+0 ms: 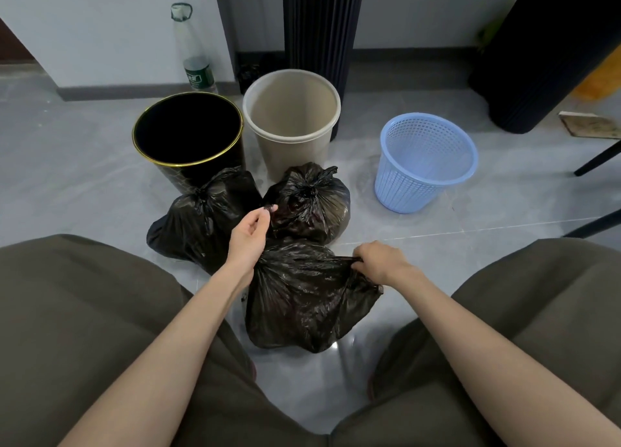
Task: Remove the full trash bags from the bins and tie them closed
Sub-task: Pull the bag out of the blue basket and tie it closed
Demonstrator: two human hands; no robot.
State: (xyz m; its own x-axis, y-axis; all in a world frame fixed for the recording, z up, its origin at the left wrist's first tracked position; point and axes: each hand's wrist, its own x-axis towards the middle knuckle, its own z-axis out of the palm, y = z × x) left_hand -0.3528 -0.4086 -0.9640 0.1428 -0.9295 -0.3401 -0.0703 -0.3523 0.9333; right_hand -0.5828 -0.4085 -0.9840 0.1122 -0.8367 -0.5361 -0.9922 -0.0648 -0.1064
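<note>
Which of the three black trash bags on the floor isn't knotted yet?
The nearest bag, between the knees: the right hand grips its loose top, the left hand pinches a corner. The left rear bag and right rear bag show knots.

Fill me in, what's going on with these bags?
A person is tying the nearest black bag: the right hand grips its gathered top, and the left hand pinches what looks like another corner of it, held higher. The left knotted bag lies before the black bin, the right knotted bag before the beige bin. The blue basket stands bagless.
</note>
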